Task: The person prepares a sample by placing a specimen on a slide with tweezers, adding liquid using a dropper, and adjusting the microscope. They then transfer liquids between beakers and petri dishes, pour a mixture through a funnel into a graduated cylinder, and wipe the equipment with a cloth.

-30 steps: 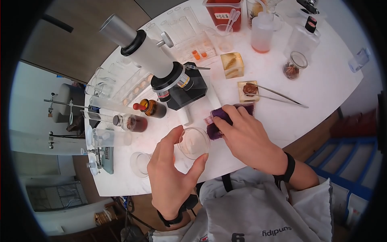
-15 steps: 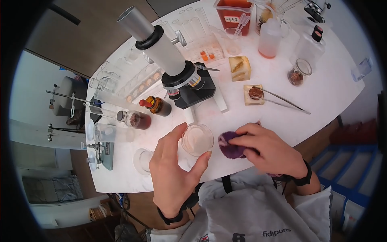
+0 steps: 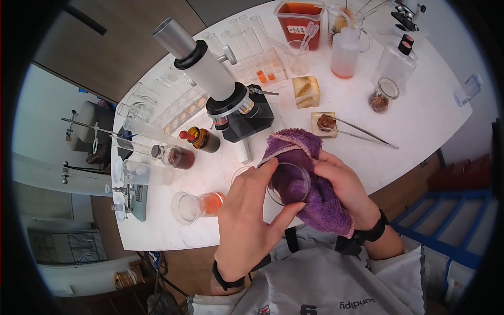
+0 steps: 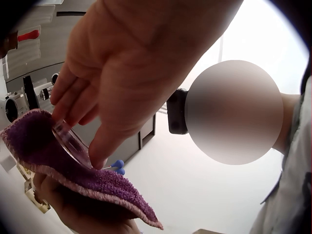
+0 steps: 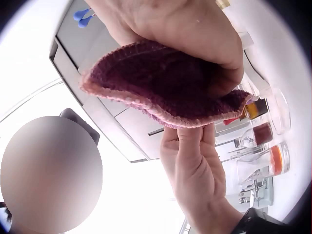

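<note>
In the head view my left hand pinches a clear round petri dish by its rim, thumb on one side and fingertips on the other. A purple terry cloth with a pale pink edge lies spread behind the dish, and my right hand grips it from the far side. The left wrist view has the dish edge-on, tilted against the cloth. In the right wrist view the cloth hangs over my right thumb and hides the dish.
A microscope stands just beyond the hands. A beaker with orange liquid is left of my left hand, below a dropper bottle and a jar. Tweezers rest on a block at right.
The cloth, earlier bunched in my right hand beside the dish, is now opened out and brought against the dish. My left hand has shifted right with the dish, uncovering the orange beaker.
</note>
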`<action>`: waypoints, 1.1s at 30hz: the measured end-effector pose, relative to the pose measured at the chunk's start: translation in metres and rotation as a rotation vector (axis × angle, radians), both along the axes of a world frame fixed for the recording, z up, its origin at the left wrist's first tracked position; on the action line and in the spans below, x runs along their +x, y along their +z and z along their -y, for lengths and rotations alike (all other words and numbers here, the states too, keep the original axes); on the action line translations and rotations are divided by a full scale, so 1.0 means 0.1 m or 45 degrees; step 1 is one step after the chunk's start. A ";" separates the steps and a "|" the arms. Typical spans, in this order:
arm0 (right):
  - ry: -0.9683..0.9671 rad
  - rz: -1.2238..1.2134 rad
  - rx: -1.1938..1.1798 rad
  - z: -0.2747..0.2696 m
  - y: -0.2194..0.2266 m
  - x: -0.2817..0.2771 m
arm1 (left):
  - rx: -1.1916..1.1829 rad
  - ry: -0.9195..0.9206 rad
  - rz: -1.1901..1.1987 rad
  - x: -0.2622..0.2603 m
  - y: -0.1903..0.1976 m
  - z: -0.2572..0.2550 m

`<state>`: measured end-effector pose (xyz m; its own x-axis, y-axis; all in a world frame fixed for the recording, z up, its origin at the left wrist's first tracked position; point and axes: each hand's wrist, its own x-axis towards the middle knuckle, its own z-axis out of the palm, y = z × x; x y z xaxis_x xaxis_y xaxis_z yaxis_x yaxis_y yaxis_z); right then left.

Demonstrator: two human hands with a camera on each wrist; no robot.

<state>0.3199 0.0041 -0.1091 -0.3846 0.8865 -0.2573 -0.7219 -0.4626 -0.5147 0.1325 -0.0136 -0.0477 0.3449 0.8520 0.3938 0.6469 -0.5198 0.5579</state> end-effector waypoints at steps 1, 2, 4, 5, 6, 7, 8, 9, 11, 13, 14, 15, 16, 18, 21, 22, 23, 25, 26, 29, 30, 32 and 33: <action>0.008 -0.011 -0.001 0.00 -0.01 0.00 | -0.011 0.009 0.015 0.00 -0.01 0.00; 0.019 -0.021 0.000 -0.01 -0.04 0.00 | -0.003 0.003 0.015 0.00 -0.01 0.00; 0.055 -0.032 -0.029 -0.02 -0.04 -0.01 | 0.011 -0.008 0.013 -0.01 -0.03 -0.01; 0.078 -0.031 -0.059 -0.02 -0.02 -0.01 | -0.011 0.011 0.030 0.00 -0.02 0.00; 0.099 -0.029 -0.089 -0.03 -0.01 -0.01 | -0.032 0.029 0.048 0.02 -0.02 0.00; 0.121 -0.029 -0.099 -0.02 -0.03 -0.01 | -0.055 0.046 0.066 0.03 -0.02 0.00; 0.144 -0.029 -0.107 -0.02 -0.05 -0.01 | -0.048 0.029 0.055 0.02 -0.02 -0.01; 0.167 -0.030 -0.116 -0.02 -0.06 -0.01 | -0.041 0.012 0.043 0.02 -0.03 -0.02; 0.211 0.091 -0.183 0.00 0.00 -0.01 | -0.025 -0.008 0.023 0.02 -0.04 -0.03; 0.270 0.120 -0.217 0.03 -0.02 -0.01 | -0.003 -0.023 0.003 0.04 -0.03 -0.04; 0.308 0.089 -0.216 0.04 -0.09 -0.01 | -0.008 -0.038 -0.006 0.05 -0.02 -0.04; 0.347 0.057 -0.213 0.05 -0.14 0.00 | -0.011 -0.052 -0.016 0.05 -0.01 -0.04; 0.365 0.096 -0.208 0.06 -0.13 0.03 | -0.014 -0.061 -0.026 0.05 0.00 -0.05; 0.403 0.173 -0.200 0.09 -0.12 0.15 | -0.017 -0.050 -0.052 0.05 0.01 -0.05; 0.448 0.015 -0.124 0.14 -0.19 0.25 | -0.023 -0.013 -0.086 0.05 0.00 -0.07; 0.443 -0.005 -0.103 0.17 -0.20 0.29 | -0.025 0.003 -0.098 0.05 0.00 -0.08; 0.439 -0.026 -0.082 0.19 -0.21 0.34 | -0.024 -0.002 -0.097 0.05 0.00 -0.09; 0.406 -0.048 -0.083 0.22 -0.18 0.41 | -0.022 -0.010 -0.097 0.04 0.00 -0.10; 0.377 -0.050 -0.106 0.24 -0.13 0.45 | -0.038 -0.011 -0.097 0.04 0.01 -0.11; 0.261 -0.148 -0.083 0.29 -0.17 0.60 | -0.108 -0.022 -0.145 0.03 0.00 -0.12; 0.200 -0.172 -0.055 0.32 -0.16 0.72 | -0.140 -0.035 -0.184 0.02 0.01 -0.10; -0.125 -0.190 0.078 0.41 -0.02 0.93 | -0.188 -0.043 -0.276 0.07 0.00 -0.05; -0.277 -0.198 0.151 0.47 0.04 1.03 | -0.217 -0.055 -0.261 0.08 -0.07 -0.05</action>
